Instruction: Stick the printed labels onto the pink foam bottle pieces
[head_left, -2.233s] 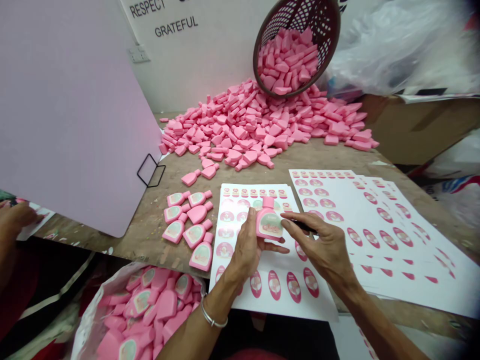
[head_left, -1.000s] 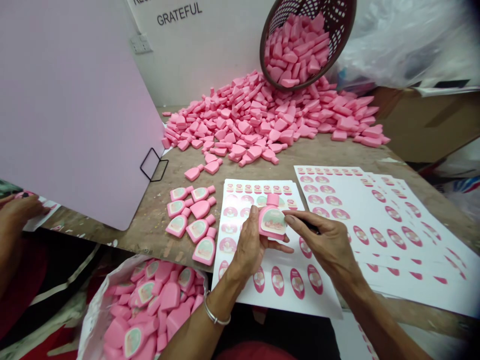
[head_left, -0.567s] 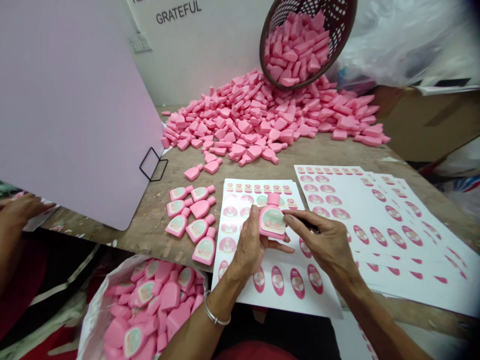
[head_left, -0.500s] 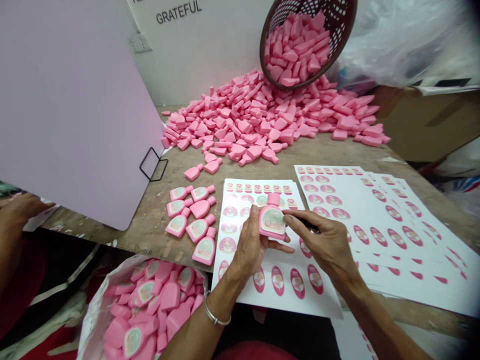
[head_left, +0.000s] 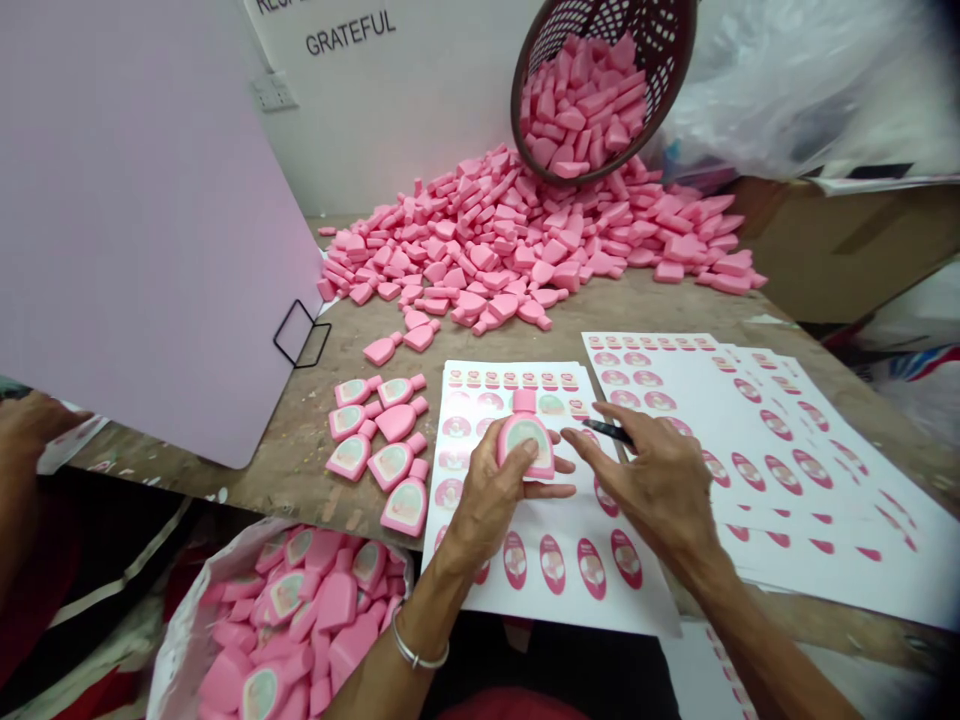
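My left hand (head_left: 491,490) holds a pink bottle-shaped piece (head_left: 546,462) upright, its thumb pressed on the pale green label on the front. Just right of it, my right hand (head_left: 660,480) has a dark pen-like tool (head_left: 609,431) between its fingers, with thumb and forefinger apart and off the piece. Both hands are above a white sticker sheet (head_left: 525,590) printed with pink oval and round stickers. To the left on the table lie several pink pieces (head_left: 406,505), most of them labelled.
A large heap of pink pieces (head_left: 480,240) lies at the back below a tipped brown basket (head_left: 675,90). More sticker sheets (head_left: 697,400) spread rightward. A white sack (head_left: 176,640) of pieces stands below the table edge. Another person's hand (head_left: 37,430) is behind the pale board (head_left: 150,230).
My left thumb has moved onto the label. My right hand has drawn away from the piece, its thumb and forefinger now apart. The view has shifted slightly.
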